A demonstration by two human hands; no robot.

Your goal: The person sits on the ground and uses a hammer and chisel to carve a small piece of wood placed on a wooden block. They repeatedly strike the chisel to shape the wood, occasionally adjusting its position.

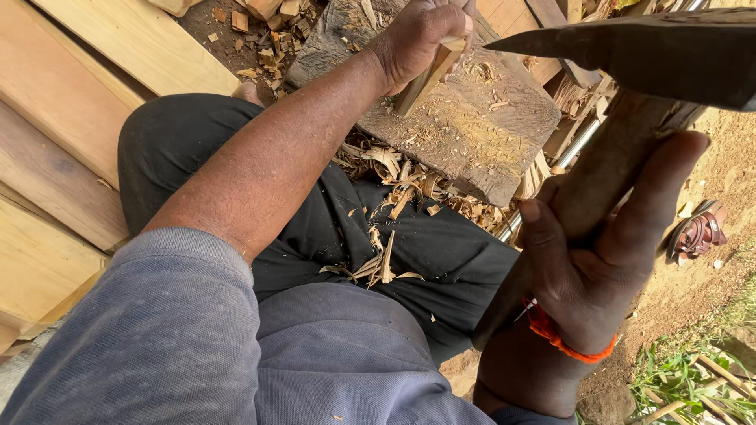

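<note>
While wood shavings (378,264) gather on the dark trousers (441,252) of a seated woodworker, the right hand (598,267) closes firmly around the rough wooden handle (587,193) of an adze-like hatchet, its dark steel head (654,51) raised at the top right. Farther out, the left hand (413,35) grips a small pale wooden stake (429,75), holding it tilted on a weathered chopping block (472,130). The fingers sit close to where the blade would land; a glancing or misjudged stroke could likely cut them, and the stake could slip on the chip-strewn block. Pale planks (55,157) lie to the left, a sandal (697,232) on the dirt to the right.
</note>
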